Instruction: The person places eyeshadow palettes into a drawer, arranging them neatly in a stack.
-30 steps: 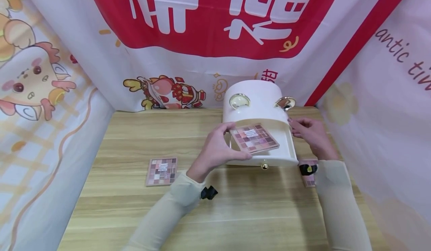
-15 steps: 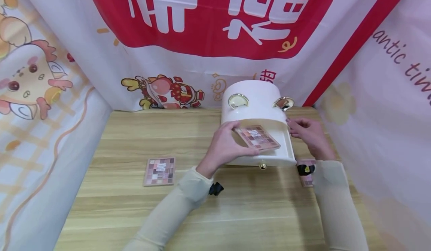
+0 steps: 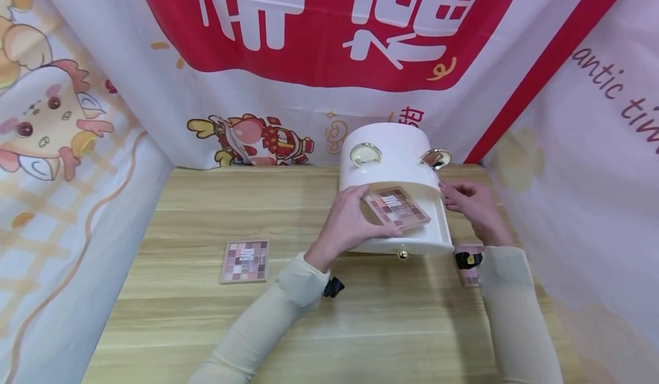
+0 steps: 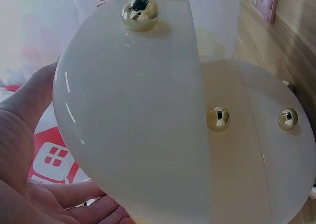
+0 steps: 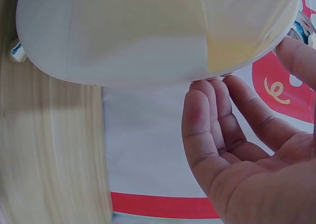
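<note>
Between thumb and fingers my left hand [image 3: 344, 224] holds a square eyeshadow palette [image 3: 400, 208], tilted, over the pulled-out top drawer [image 3: 436, 224] of a white drawer organizer [image 3: 387, 149]. In the left wrist view, the drawer front [image 4: 133, 100] with its gold knob [image 4: 140, 14] hides the palette. My right hand [image 3: 476, 208] is at the organizer's right side. The right wrist view shows this right hand [image 5: 237, 140] with its fingertips touching the white side wall [image 5: 133, 61].
A second palette [image 3: 245, 262] lies on the wooden table [image 3: 206, 327] at left. Another palette [image 3: 469, 278] lies at right, partly under the right wrist. Two gold-rimmed ears [image 3: 366, 154] stick out from the organizer. Printed cloth [image 3: 319, 109] hangs behind and at both sides.
My left hand has moved slightly right with the palette, further over the drawer. My right hand stays at the organizer's side.
</note>
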Demonstrator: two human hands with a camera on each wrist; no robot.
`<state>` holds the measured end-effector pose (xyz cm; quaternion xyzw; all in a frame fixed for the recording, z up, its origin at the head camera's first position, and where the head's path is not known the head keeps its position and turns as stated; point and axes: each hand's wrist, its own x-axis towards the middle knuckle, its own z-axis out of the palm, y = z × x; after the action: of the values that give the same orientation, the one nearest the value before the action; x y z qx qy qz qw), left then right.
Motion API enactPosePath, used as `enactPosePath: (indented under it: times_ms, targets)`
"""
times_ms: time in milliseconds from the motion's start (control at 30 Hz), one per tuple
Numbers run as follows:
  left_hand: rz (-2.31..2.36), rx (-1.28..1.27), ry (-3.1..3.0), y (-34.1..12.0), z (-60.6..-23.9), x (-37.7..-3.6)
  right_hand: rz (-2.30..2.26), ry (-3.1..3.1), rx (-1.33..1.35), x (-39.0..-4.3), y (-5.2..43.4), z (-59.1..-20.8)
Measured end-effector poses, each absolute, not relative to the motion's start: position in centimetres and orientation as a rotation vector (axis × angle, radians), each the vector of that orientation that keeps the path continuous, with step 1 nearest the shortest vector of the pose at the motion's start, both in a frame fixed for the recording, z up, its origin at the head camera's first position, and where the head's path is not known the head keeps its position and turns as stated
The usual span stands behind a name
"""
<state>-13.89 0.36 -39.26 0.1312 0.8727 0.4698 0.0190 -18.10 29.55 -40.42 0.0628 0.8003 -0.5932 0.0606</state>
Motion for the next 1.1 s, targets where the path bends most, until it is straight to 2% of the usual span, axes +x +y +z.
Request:
enactPosePath:
  times_ms: [533,833,1100]
  targets:
    - [1.505,0.404,2.677,-0.1,-39.1,-13.7,-1.72,2.442,0.206,-18.1,29.6,-40.2]
    - [1.77,0.348,2.578,-1.7,-38.8,-13.2,-1.733,2.437,0.211,-18.2,29.6,-40.4]
    - [1.703,0.289,2.648,-3.2,-38.4,-12.8,-1.71,2.448,0.211,-18.3,29.7,-40.4]
